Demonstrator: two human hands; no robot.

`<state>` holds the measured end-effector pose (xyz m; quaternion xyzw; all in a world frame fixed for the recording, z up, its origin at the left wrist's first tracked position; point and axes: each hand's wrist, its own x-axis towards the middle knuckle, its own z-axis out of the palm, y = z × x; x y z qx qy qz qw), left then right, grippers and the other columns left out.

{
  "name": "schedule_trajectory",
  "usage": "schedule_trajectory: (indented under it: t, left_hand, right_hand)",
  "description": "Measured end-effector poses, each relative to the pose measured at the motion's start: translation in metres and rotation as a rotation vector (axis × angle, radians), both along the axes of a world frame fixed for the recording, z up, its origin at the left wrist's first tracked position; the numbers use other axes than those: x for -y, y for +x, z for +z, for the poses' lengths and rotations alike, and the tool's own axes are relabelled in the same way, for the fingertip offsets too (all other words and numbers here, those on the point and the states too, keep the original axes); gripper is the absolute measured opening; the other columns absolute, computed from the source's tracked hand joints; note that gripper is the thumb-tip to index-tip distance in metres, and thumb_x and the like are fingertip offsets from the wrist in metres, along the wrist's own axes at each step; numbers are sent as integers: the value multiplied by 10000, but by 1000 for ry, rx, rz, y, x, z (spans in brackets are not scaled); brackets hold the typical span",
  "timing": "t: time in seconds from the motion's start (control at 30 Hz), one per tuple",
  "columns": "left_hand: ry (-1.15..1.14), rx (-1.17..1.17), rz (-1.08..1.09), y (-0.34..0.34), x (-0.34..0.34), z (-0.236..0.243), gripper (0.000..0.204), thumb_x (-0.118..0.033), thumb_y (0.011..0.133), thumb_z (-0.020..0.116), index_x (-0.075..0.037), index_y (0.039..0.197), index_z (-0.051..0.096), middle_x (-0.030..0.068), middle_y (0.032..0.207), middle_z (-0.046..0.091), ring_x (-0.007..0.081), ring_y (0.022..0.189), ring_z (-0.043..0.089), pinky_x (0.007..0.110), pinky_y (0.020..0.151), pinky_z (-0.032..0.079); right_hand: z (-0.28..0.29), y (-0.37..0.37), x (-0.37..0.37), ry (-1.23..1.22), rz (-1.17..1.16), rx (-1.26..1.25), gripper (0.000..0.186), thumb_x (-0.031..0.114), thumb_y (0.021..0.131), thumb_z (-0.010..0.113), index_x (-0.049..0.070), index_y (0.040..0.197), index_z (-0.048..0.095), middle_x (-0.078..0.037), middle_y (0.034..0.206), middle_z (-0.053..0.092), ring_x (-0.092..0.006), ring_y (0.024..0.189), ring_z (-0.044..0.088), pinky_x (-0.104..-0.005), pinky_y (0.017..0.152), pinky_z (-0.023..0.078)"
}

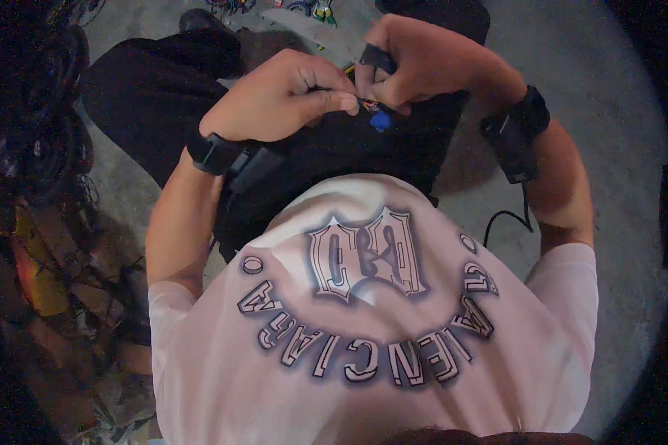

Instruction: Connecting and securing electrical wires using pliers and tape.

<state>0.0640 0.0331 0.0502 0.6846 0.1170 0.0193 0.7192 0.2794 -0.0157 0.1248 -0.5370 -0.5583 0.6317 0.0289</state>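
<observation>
Head view: what is biggest?

Grey floor (616, 148), then the person's white shirt (200, 363), black trousers (148, 85), and dark coiled cables (44, 144) at far left.

And the hands?

The left hand (286, 96) has thumb and forefinger pinched on thin wires (370, 106). The right hand (416, 63) curls beside them; its grip is hidden, so I can't tell.

Where are the wires?

Between the hands, above the lap, with a small blue piece (380, 121) on their near side.

White shirt (378, 326) is catching most of the dim light; left-side clutter (44, 278) is sinking into shadow. Black fisheye rim is swallowing corners, grain is speckling darks, wires (370, 106) are blurring.
</observation>
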Motion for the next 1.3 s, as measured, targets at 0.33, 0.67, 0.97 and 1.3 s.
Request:
schedule_trajectory:
  t: [0.33,0.67,0.97,1.3]
  left_hand:
    - [253,12,142,-4,2,10,136,-127,903,654,0,930,693,105,754,657,196,628,602,309,622,489]
    - [709,197,236,-6,18,16,101,-39,846,635,-6,925,690,145,822,646,326,731,642,370,641,513]
    - [739,152,200,-19,37,24,128,-81,822,681,-28,939,684,128,777,618,327,674,630,385,569,494]
    - [827,171,258,-10,55,23,160,-71,806,702,-44,960,670,110,731,590,303,601,582,390,518,452]
  right_hand:
    - [-13,6,3,388,170,102,268,222,727,716,-15,834,654,-129,613,613,-185,546,605,-361,519,474]
    - [-9,-6,18,40,-185,123,159,219,784,702,68,782,652,-7,535,557,-108,449,536,-299,400,372]
    - [-10,-20,37,-27,-223,-46,136,146,732,670,45,811,626,24,517,493,-42,392,431,-226,360,299]
    - [-21,-3,43,-182,-278,-103,142,158,715,665,39,783,625,13,570,525,-60,451,468,-232,413,344]
